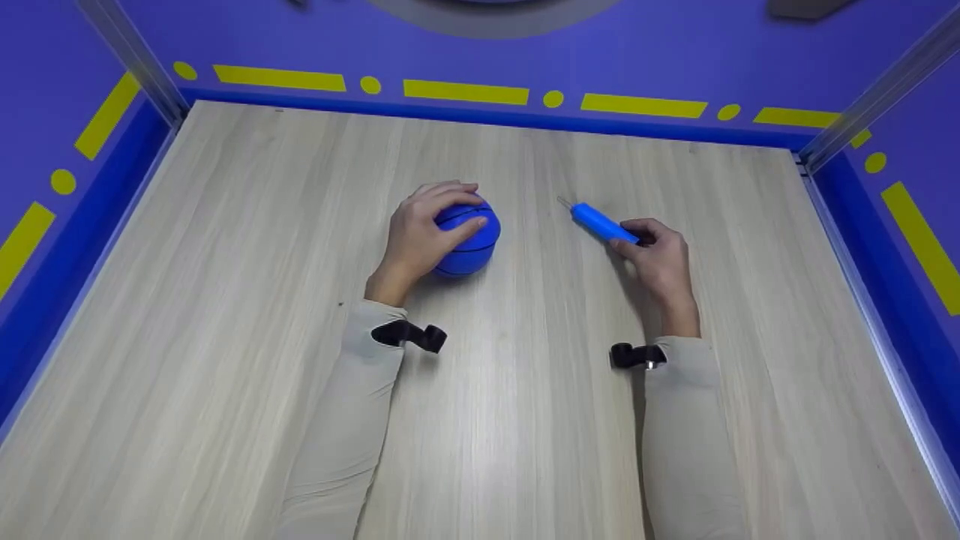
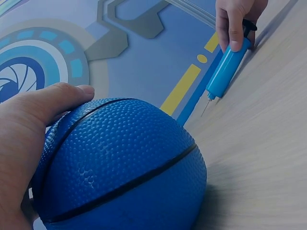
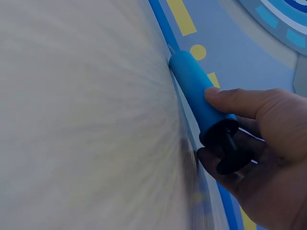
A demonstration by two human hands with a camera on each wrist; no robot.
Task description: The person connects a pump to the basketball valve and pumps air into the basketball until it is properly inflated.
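1. While my left hand (image 1: 420, 232) curls over the small blue ball (image 1: 469, 238), fingers and thumb wrapped round its top and near side, the ball sits on the wooden table (image 1: 225, 300), a little left of centre. From the left wrist view I judge the grip firm enough to steady it.

2. My right hand (image 1: 660, 259) pinches the blue pump (image 1: 600, 222) near its black handle end, thumb on top of the barrel and fingers curled beneath. The pump lies low over the table, right of the ball.

3. Its thin needle (image 1: 564, 202) points up and to the left, and is well apart from the ball; nothing has gone into the ball yet.

4. So I count both things as picked up and held, which is the early part done.

5. Left, as I judge it: bring needle and ball together, find the valve, and work the handle. I cannot see a valve on the ball in any view.

6. Purple walls with yellow markings (image 1: 465, 91) ring the table.
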